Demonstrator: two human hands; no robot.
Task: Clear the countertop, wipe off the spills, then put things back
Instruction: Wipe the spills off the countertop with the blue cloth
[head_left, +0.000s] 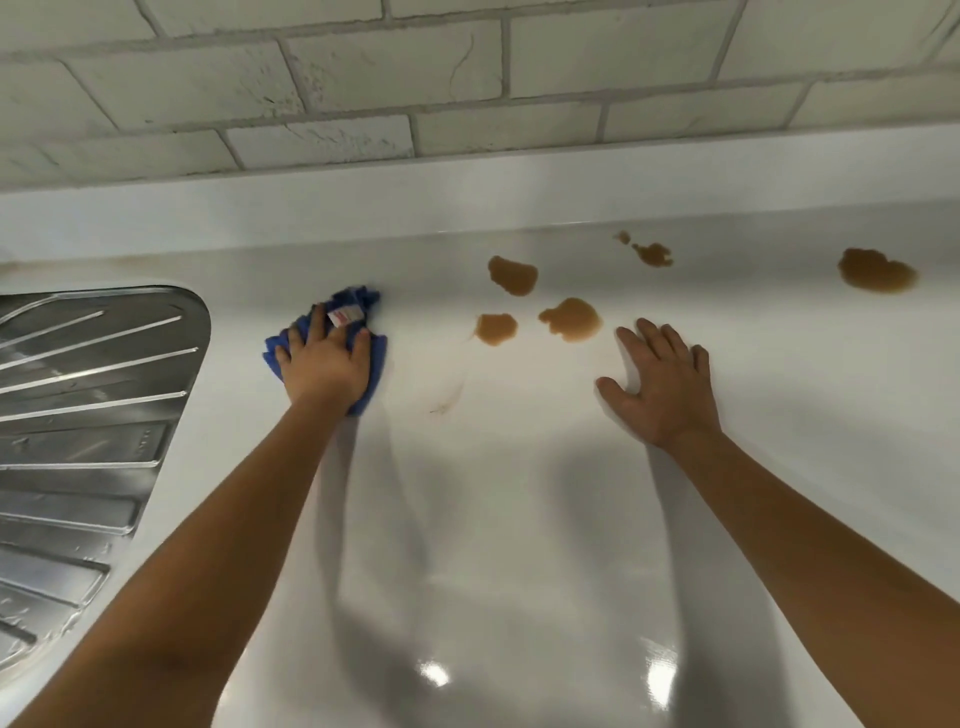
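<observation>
Countertop (519, 493) spills (571, 319) remain; left hand (324, 364) presses cloth (358, 306).

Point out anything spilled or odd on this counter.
Brown puddles dot the white countertop between the hands and toward the wall, unwiped. A faint brown streak lies nearer. The left hand presses a blue cloth.

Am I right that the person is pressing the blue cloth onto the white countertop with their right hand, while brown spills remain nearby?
Not quite: the head view shows the left hand pressing the blue cloth onto the white countertop. The right hand rests flat and empty. Brown spills do remain nearby.
</observation>
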